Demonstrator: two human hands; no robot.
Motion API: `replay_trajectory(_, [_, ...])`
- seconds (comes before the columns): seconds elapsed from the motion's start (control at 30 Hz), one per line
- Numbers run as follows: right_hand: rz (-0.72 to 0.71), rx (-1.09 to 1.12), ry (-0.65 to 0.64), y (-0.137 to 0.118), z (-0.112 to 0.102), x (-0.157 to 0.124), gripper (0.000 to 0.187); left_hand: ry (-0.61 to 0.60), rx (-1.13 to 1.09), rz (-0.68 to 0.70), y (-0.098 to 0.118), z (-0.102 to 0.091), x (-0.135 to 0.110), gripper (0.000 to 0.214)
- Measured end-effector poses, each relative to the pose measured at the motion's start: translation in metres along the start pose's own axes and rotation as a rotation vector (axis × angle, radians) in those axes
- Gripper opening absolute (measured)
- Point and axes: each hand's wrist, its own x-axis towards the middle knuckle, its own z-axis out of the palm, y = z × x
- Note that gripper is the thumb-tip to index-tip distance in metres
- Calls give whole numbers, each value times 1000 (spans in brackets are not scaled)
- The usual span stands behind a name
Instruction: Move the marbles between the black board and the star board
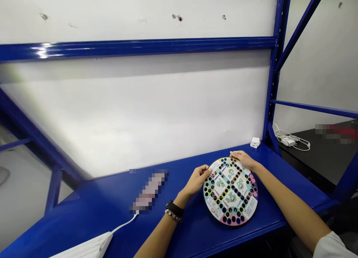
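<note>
A round game board with rows of dark holes, pastel panels and green cartoon figures rests on the blue tabletop, or just above it; I cannot tell which. My left hand grips its upper left rim, thumb on top and fingers curled at the edge. At the upper right rim my right hand also holds the board, its fingertips by the top edge and part of the hand hidden behind the board. A dark band and a beaded bracelet circle my left wrist.
On the blue table, a pixelated flat object is plugged into a white cable from a white box-like thing. A white charger stands near the rack post. Tangled white cables lie on a black surface at right.
</note>
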Motion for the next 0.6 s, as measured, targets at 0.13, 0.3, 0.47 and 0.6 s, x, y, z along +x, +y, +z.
replay_trajectory(0.13, [32,160,52,-5,-1,-2,52,57,-317,-22,13,-24,-4,47])
replay_trajectory(0.3, [11,179,83,2,-8,2,47,637,-338,157,22,-70,-9,42])
replay_trajectory(0.47, [3,185,93,7,-8,4,45,1023,214,363,18,-83,-16,33])
replay_trajectory(0.6, [2,156,119,8,-9,5,47,745,793,292,14,-64,-20,20])
